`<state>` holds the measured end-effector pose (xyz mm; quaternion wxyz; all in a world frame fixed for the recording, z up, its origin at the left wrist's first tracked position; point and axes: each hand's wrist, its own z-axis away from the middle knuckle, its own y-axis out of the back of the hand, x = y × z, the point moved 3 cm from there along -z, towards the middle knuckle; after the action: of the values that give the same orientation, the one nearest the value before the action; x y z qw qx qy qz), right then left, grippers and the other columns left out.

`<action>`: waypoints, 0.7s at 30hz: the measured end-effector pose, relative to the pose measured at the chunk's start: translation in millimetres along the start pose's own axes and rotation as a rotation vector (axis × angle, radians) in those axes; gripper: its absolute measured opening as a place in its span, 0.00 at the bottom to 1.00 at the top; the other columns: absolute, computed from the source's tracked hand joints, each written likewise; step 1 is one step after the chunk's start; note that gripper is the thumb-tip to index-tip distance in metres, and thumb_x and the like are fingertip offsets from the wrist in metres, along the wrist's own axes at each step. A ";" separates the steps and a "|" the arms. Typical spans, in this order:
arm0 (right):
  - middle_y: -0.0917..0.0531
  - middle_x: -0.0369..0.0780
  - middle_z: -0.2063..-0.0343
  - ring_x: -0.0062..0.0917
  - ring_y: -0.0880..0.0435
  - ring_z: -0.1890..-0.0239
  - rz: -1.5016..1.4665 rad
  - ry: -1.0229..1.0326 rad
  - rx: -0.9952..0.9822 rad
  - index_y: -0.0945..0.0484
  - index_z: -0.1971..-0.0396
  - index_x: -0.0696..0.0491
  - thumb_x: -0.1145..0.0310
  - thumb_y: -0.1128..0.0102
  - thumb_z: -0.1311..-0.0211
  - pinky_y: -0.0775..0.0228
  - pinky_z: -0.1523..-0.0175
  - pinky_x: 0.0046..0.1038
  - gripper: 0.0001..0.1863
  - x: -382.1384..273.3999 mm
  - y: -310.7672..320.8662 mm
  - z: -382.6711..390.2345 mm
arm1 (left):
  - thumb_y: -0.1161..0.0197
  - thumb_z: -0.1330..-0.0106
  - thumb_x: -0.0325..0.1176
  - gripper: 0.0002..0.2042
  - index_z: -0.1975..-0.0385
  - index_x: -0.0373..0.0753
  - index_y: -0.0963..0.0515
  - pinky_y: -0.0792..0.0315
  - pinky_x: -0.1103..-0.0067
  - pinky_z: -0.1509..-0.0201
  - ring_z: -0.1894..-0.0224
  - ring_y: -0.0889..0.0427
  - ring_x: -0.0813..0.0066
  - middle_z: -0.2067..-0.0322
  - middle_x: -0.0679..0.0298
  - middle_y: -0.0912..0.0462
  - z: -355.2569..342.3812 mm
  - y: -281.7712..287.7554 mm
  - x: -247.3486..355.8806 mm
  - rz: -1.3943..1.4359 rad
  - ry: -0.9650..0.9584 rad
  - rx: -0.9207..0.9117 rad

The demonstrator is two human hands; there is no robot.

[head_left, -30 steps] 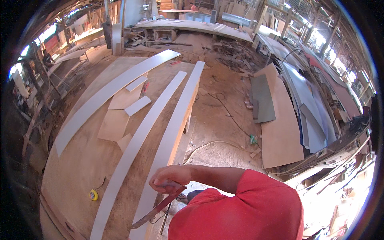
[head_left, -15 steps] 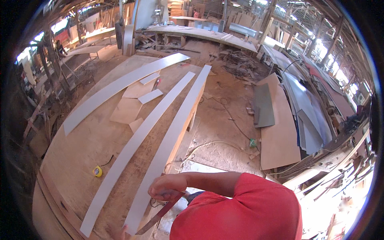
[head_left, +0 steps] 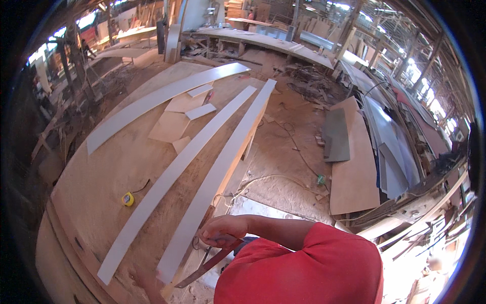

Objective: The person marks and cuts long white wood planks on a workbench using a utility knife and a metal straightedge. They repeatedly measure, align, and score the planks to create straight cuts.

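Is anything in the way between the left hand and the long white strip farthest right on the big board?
Nothing visible is. The left hand is right by that white strip's near end; blur hides whether they touch. The reddish flat tool in the right hand is on the strip's other side.

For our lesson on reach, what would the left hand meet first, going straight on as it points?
Likely the middle white strip, ahead and left of the left hand, though blur leaves depth unclear.

We see a long white board (head_left: 216, 177) flat along the counter (head_left: 86, 202), a slim reddish-brown strip (head_left: 210, 264) slanting beside its near end.
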<state>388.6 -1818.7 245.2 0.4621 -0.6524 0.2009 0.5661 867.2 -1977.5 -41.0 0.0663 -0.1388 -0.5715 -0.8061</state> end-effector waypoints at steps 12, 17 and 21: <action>0.28 0.37 0.83 0.20 0.31 0.82 -0.191 -0.458 -0.295 0.25 0.76 0.57 0.51 0.46 0.32 0.42 0.77 0.26 0.22 13.8 35.2 -95.8 | 0.29 0.44 0.35 0.18 0.53 0.39 0.14 0.18 0.58 0.48 0.50 0.12 0.49 0.53 0.49 0.12 15.1 -34.1 62.4 0.054 0.146 -0.069; 0.27 0.36 0.83 0.19 0.31 0.82 0.177 -0.468 -0.562 0.24 0.77 0.57 0.53 0.46 0.34 0.43 0.76 0.25 0.22 33.4 1.3 -155.5 | 0.14 0.61 0.47 0.34 0.50 0.41 0.12 0.19 0.60 0.47 0.47 0.13 0.52 0.51 0.53 0.11 19.8 -7.6 79.3 0.084 0.245 -0.154; 0.30 0.30 0.81 0.15 0.35 0.79 0.486 -0.464 -0.782 0.26 0.74 0.53 0.56 0.50 0.27 0.46 0.73 0.23 0.19 69.4 -31.8 -190.6 | 0.13 0.64 0.45 0.44 0.39 0.42 0.18 0.24 0.55 0.38 0.42 0.17 0.45 0.48 0.50 0.13 25.0 10.2 85.6 0.120 0.263 -0.147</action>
<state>538.3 -1943.2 180.1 0.0712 -0.5679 0.0123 0.8199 792.1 -1953.0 1.6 0.1781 -0.0705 -0.4879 -0.8516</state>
